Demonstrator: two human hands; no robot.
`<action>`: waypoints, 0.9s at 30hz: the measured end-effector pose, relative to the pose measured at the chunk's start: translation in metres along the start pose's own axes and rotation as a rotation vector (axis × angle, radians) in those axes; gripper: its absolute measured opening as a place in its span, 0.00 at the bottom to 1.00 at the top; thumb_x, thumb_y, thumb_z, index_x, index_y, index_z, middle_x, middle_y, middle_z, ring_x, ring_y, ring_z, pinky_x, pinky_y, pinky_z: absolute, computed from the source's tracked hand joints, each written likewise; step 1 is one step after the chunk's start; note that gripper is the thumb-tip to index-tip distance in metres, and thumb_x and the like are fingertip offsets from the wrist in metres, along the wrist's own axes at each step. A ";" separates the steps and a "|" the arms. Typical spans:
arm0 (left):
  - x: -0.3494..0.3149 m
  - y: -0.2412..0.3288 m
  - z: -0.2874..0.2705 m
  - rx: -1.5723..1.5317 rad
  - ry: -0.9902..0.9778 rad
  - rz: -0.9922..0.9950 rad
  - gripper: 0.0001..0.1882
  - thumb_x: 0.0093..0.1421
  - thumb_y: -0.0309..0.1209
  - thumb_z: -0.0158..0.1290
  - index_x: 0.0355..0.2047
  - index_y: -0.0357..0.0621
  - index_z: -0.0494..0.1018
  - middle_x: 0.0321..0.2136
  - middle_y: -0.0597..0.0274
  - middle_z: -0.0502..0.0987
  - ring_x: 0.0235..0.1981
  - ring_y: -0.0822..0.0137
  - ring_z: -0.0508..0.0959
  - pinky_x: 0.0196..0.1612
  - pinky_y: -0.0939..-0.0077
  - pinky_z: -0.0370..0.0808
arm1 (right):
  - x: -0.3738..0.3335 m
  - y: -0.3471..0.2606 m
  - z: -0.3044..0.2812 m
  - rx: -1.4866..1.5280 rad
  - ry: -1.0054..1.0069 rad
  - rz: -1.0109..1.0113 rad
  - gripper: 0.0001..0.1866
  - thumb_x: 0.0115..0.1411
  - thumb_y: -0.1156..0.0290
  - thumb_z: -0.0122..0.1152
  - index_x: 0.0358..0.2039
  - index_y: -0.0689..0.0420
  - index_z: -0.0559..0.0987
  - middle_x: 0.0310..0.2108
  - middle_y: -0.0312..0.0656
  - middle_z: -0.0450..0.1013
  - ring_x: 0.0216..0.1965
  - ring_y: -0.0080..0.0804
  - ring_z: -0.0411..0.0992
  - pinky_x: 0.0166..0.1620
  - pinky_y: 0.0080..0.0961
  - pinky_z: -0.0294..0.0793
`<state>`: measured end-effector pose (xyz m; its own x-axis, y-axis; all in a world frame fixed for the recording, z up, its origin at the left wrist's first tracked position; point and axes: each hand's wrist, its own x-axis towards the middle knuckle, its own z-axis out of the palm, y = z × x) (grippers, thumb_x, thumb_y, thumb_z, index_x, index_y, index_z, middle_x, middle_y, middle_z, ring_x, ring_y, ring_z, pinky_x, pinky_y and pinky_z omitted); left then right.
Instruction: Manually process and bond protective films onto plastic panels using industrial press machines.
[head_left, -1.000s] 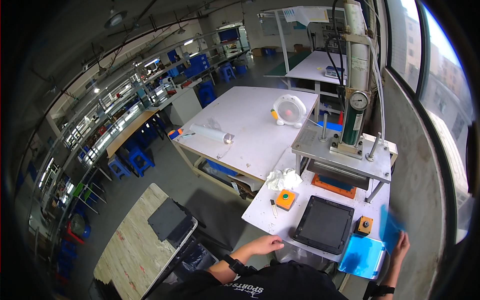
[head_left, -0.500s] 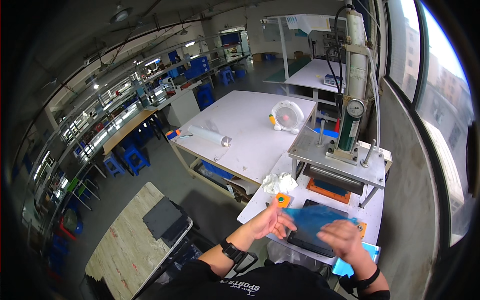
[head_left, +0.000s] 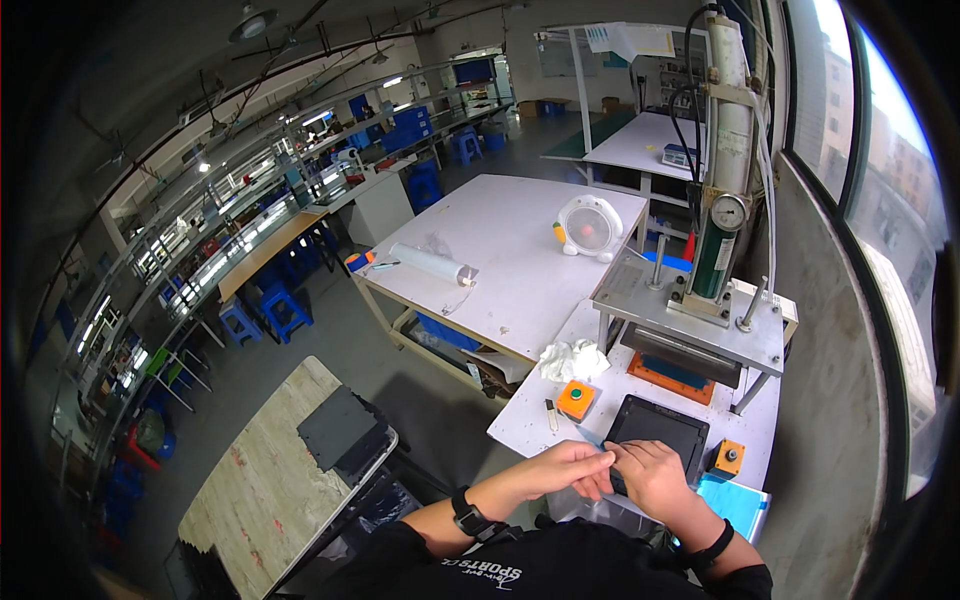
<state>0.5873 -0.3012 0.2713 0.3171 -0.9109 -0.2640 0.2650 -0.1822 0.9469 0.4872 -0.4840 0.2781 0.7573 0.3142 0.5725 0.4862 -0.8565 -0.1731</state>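
My left hand (head_left: 572, 468) and my right hand (head_left: 652, 476) meet at the near edge of a flat black panel with a raised rim (head_left: 668, 428). Both have their fingers closed and touching at the tips. Only a sliver of blue film shows beside the fingers; the rest is hidden in my grip. The black panel lies flat on the white worktable (head_left: 520, 428), its near left corner covered by my hands. To the right of my right hand lies a stack of light blue sheets (head_left: 735, 508).
An orange box with a green button (head_left: 576, 397) and a second orange button box (head_left: 729, 458) flank the panel. Behind stands a press (head_left: 700, 300) over an orange-framed plate (head_left: 668, 380). White crumpled cloth (head_left: 574, 360) and a small dark-and-white tool (head_left: 551, 414) lie at left.
The blue film was spread between my hands above the panel; now it is gathered into them. My hands have come together, the right one moving left, uncovering more of the panel.
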 end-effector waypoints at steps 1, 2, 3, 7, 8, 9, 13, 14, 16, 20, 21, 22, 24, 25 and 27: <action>0.004 -0.001 0.000 0.062 0.021 0.006 0.23 0.66 0.48 0.41 0.34 0.38 0.71 0.32 0.54 0.79 0.30 0.69 0.79 0.35 0.79 0.75 | 0.000 -0.001 0.002 -0.001 0.001 0.001 0.18 0.46 0.75 0.55 0.41 0.61 0.76 0.32 0.44 0.75 0.36 0.37 0.75 0.40 0.30 0.72; 0.006 -0.005 0.001 0.023 0.070 0.026 0.23 0.65 0.49 0.43 0.35 0.38 0.70 0.29 0.55 0.79 0.28 0.69 0.79 0.33 0.80 0.75 | 0.001 -0.003 0.004 -0.002 -0.007 0.011 0.18 0.46 0.75 0.55 0.41 0.61 0.76 0.33 0.44 0.75 0.37 0.37 0.74 0.41 0.30 0.71; 0.007 -0.003 0.001 0.026 0.065 0.026 0.23 0.65 0.49 0.43 0.35 0.38 0.70 0.29 0.55 0.79 0.28 0.69 0.79 0.33 0.80 0.75 | 0.002 -0.003 0.004 -0.006 -0.016 0.026 0.19 0.47 0.75 0.55 0.42 0.61 0.75 0.33 0.43 0.75 0.38 0.36 0.74 0.42 0.30 0.70; 0.005 0.009 -0.004 -0.204 0.101 -0.124 0.21 0.63 0.49 0.46 0.34 0.40 0.70 0.28 0.56 0.78 0.26 0.71 0.79 0.31 0.81 0.75 | 0.001 -0.004 -0.001 -0.062 -0.008 0.026 0.20 0.47 0.75 0.55 0.43 0.61 0.75 0.34 0.43 0.76 0.39 0.36 0.74 0.42 0.30 0.70; 0.006 0.009 -0.007 -0.286 0.084 -0.174 0.20 0.63 0.47 0.48 0.34 0.40 0.69 0.28 0.56 0.78 0.27 0.71 0.79 0.31 0.81 0.76 | 0.000 -0.003 0.000 -0.092 -0.023 0.023 0.20 0.47 0.75 0.54 0.44 0.61 0.75 0.34 0.42 0.76 0.38 0.35 0.74 0.42 0.30 0.69; 0.006 0.007 -0.007 -0.288 0.086 -0.176 0.20 0.63 0.47 0.48 0.34 0.40 0.69 0.28 0.56 0.78 0.27 0.71 0.79 0.31 0.81 0.76 | 0.001 -0.003 0.002 -0.119 -0.039 0.016 0.20 0.47 0.75 0.54 0.44 0.60 0.75 0.33 0.42 0.76 0.38 0.35 0.74 0.42 0.30 0.69; 0.006 -0.001 -0.007 -0.234 0.078 -0.032 0.13 0.62 0.39 0.50 0.34 0.41 0.69 0.28 0.57 0.78 0.27 0.70 0.79 0.32 0.80 0.77 | 0.005 -0.005 0.000 -0.057 -0.031 0.051 0.22 0.43 0.77 0.56 0.43 0.62 0.75 0.32 0.45 0.76 0.35 0.38 0.75 0.39 0.31 0.71; 0.007 -0.003 -0.008 -0.269 0.058 -0.005 0.11 0.62 0.37 0.51 0.34 0.41 0.69 0.29 0.58 0.78 0.28 0.70 0.79 0.33 0.80 0.77 | 0.005 -0.005 0.000 -0.057 -0.026 0.049 0.22 0.44 0.77 0.56 0.44 0.62 0.75 0.32 0.45 0.76 0.35 0.38 0.75 0.39 0.31 0.71; 0.009 -0.006 -0.008 -0.285 0.052 0.028 0.09 0.62 0.35 0.51 0.34 0.42 0.69 0.29 0.58 0.78 0.28 0.70 0.79 0.33 0.80 0.77 | 0.004 -0.005 0.000 -0.060 -0.021 0.051 0.22 0.45 0.78 0.56 0.45 0.62 0.74 0.32 0.45 0.76 0.35 0.38 0.75 0.38 0.32 0.71; 0.009 -0.013 -0.012 -0.296 0.049 0.131 0.05 0.62 0.28 0.51 0.33 0.40 0.69 0.29 0.58 0.77 0.28 0.70 0.79 0.35 0.78 0.77 | 0.004 -0.008 0.000 0.195 -0.070 0.182 0.17 0.53 0.74 0.57 0.45 0.64 0.73 0.34 0.47 0.76 0.37 0.43 0.75 0.41 0.35 0.73; 0.009 -0.015 -0.012 -0.297 0.052 0.131 0.05 0.62 0.28 0.51 0.33 0.40 0.69 0.29 0.58 0.77 0.28 0.70 0.79 0.35 0.78 0.77 | 0.005 -0.009 -0.001 0.338 -0.070 0.229 0.16 0.56 0.73 0.57 0.45 0.65 0.73 0.34 0.48 0.76 0.38 0.44 0.76 0.42 0.35 0.73; 0.008 -0.014 -0.012 -0.219 0.075 0.181 0.04 0.62 0.28 0.51 0.33 0.40 0.69 0.29 0.59 0.77 0.28 0.72 0.78 0.35 0.78 0.76 | 0.007 -0.010 -0.003 0.341 -0.071 0.226 0.16 0.56 0.73 0.57 0.45 0.65 0.73 0.34 0.48 0.76 0.38 0.44 0.76 0.42 0.35 0.73; 0.008 -0.014 -0.008 -0.142 0.091 0.221 0.04 0.61 0.27 0.51 0.32 0.39 0.69 0.28 0.61 0.77 0.28 0.73 0.78 0.35 0.79 0.75 | 0.011 -0.012 -0.006 0.698 -0.072 0.318 0.17 0.60 0.68 0.55 0.46 0.65 0.72 0.33 0.49 0.76 0.35 0.43 0.76 0.39 0.31 0.75; 0.008 -0.011 -0.005 -0.027 0.097 0.246 0.04 0.60 0.26 0.52 0.31 0.39 0.69 0.28 0.63 0.76 0.29 0.75 0.77 0.34 0.80 0.75 | 0.014 -0.012 -0.006 0.702 -0.071 0.320 0.17 0.60 0.68 0.55 0.46 0.65 0.72 0.33 0.49 0.76 0.35 0.43 0.76 0.39 0.31 0.75; 0.009 -0.009 0.001 0.091 0.103 0.270 0.05 0.60 0.26 0.53 0.30 0.39 0.69 0.28 0.64 0.76 0.29 0.76 0.76 0.34 0.81 0.74 | 0.019 -0.013 -0.006 0.714 -0.148 0.486 0.18 0.59 0.69 0.58 0.46 0.66 0.71 0.29 0.49 0.77 0.31 0.39 0.78 0.34 0.26 0.75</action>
<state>0.5869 -0.3076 0.2603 0.4570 -0.8894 -0.0135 0.0770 0.0245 0.9967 0.4928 -0.4696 0.2955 0.9764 0.0733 0.2032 0.2137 -0.4638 -0.8598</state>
